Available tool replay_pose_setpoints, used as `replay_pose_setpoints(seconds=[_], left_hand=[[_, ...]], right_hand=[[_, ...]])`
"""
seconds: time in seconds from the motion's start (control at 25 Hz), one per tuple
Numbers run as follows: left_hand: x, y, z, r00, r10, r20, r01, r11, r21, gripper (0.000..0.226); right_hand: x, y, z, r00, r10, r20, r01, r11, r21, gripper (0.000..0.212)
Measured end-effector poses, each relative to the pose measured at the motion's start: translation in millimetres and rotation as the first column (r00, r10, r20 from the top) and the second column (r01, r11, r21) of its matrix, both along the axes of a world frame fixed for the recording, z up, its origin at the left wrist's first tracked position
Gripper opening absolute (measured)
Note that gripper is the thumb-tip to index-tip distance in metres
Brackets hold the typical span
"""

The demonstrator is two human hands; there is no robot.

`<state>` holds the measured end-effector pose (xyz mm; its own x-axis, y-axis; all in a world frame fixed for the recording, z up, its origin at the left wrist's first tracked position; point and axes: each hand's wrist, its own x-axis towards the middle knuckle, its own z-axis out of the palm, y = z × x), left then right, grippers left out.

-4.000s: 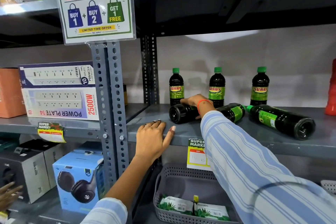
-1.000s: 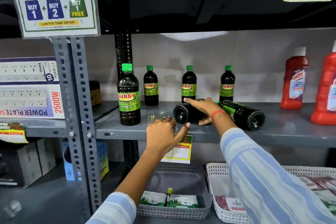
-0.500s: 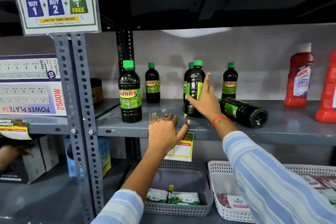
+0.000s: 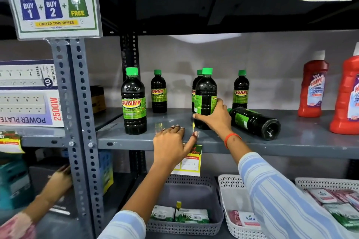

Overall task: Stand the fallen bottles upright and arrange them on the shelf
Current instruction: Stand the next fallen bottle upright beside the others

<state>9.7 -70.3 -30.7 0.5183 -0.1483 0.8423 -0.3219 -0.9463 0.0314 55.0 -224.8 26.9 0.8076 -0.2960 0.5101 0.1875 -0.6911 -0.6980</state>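
Dark green-capped Sunny bottles stand on the grey shelf (image 4: 303, 141). My right hand (image 4: 215, 116) grips one upright bottle (image 4: 205, 93) near the shelf's middle, its base on the shelf. One bottle (image 4: 254, 122) lies on its side just right of that hand, cap pointing left. Another upright bottle (image 4: 133, 103) stands at the front left. Three more stand at the back: one at the left (image 4: 159, 93), one mostly hidden behind the held bottle (image 4: 195, 87), one at the right (image 4: 240, 91). My left hand (image 4: 172, 145) rests flat on the shelf's front edge, fingers spread.
Red Harpic bottles (image 4: 312, 85) stand at the shelf's right end. A perforated steel upright (image 4: 77, 122) bounds the left side. Baskets of packets (image 4: 186, 217) sit on the shelf below. Another person's hand (image 4: 58, 182) reaches in at lower left. A promo sign (image 4: 52, 2) hangs above.
My right hand has lifted a fallen bottle from lying flat to standing upright and shifted it slightly forward. One bottle still lies on its side. My left hand stayed on the shelf edge.
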Motion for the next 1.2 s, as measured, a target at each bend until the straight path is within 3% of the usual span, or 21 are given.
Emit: replay_pose_setpoints(seconds=[0.2,0.36,0.44,0.56,0.68,0.84,1.08,1.2], left_hand=[[-0.1,0.2,-1.0,1.0,0.006,-0.014,-0.006,1.0,0.012,0.063],[-0.1,-0.6,-0.8,1.0,0.01,-0.019,-0.01,1.0,0.01,0.062],[-0.2,-0.5,-0.2,1.0,0.013,-0.019,-0.013,1.0,0.011,0.061],[-0.4,0.0,-0.2,0.999,0.016,-0.029,-0.016,1.0,0.01,0.06],[0.2,0.0,-0.6,0.999,0.019,-0.031,-0.019,1.0,0.007,0.06],[0.5,-0.9,-1.3,0.999,0.017,-0.039,-0.017,1.0,0.007,0.061],[1.4,0.0,-0.9,0.998,0.008,-0.057,-0.006,1.0,0.019,0.063],[-0.3,-0.1,-0.5,0.998,0.015,-0.067,-0.013,1.0,0.027,0.064]], right_hand=[[-1.4,-2.0,-1.4,0.982,0.187,-0.007,-0.181,0.961,0.208,0.08],[0.7,3.5,1.0,0.991,0.127,-0.035,-0.123,0.987,0.1,0.092],[3.7,2.4,1.0,0.987,0.156,-0.028,-0.151,0.98,0.126,0.094],[3.8,1.3,1.2,0.972,0.23,-0.043,-0.215,0.95,0.225,0.079],[2.8,3.8,1.5,0.972,0.23,-0.053,-0.214,0.954,0.21,0.055],[1.1,2.3,0.1,0.971,0.236,-0.025,-0.225,0.95,0.219,0.075],[-0.7,1.1,1.6,0.959,0.284,0.012,-0.275,0.914,0.299,0.049],[-2.7,-0.5,0.7,0.957,0.286,0.036,-0.283,0.905,0.318,0.052]])
